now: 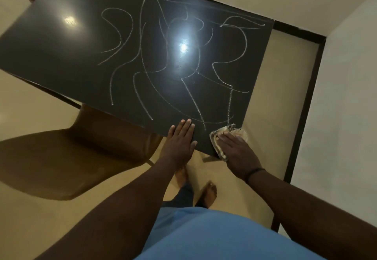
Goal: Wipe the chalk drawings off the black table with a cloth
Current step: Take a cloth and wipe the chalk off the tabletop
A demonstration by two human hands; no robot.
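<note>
The right hand (228,143) presses flat, fingers spread, on the cloth (219,137) at the table's (61,41) near right corner, below the chalk lines (183,88); the left hand (179,137) lies flat beside it, likely bracing.

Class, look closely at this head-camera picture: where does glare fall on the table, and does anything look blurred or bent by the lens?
Head view: two bright glare patches sit on the glossy black table, the stronger one washing out part of the white chalk lines mid-table; the top left corner is motion-blurred; the wide lens bends the table edges; the brown chair lies in dim light.
</note>
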